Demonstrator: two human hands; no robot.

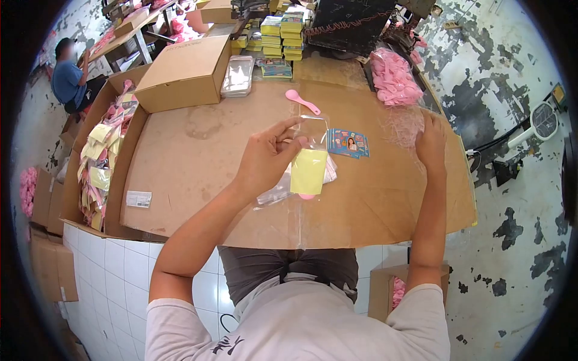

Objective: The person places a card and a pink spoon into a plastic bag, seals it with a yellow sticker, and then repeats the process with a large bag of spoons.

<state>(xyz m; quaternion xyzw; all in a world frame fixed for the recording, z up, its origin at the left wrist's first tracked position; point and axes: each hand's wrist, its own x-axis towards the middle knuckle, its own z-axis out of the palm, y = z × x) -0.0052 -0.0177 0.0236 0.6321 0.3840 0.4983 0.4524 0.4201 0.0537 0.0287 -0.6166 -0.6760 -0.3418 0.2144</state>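
Note:
My left hand (pixel 268 150) pinches a small clear plastic pouch (pixel 315 127) by its upper part, above the cardboard-covered table. A yellow card (pixel 309 171) shows inside the pouch, and a bit of pink peeks out under it. Beneath it lie more clear pouches (pixel 277 191), partly hidden. To its right is a small spread of blue printed cards (pixel 349 143). A pink spoon (pixel 303 101) rests farther back. At the table's right side, my right hand (pixel 430 141) has its fingers curled at the loose mouth of a clear plastic bag (pixel 402 127) filled with pink items (pixel 394 77).
On the left, a carton (pixel 108 162) holds many filled pouches. Behind it stand a closed cardboard box (pixel 183 72), a stack of clear pouches (pixel 238 77) and piles of cards (pixel 282 36). Another person (pixel 69 78) sits at the far left. An electric swatter (pixel 536 125) is at right.

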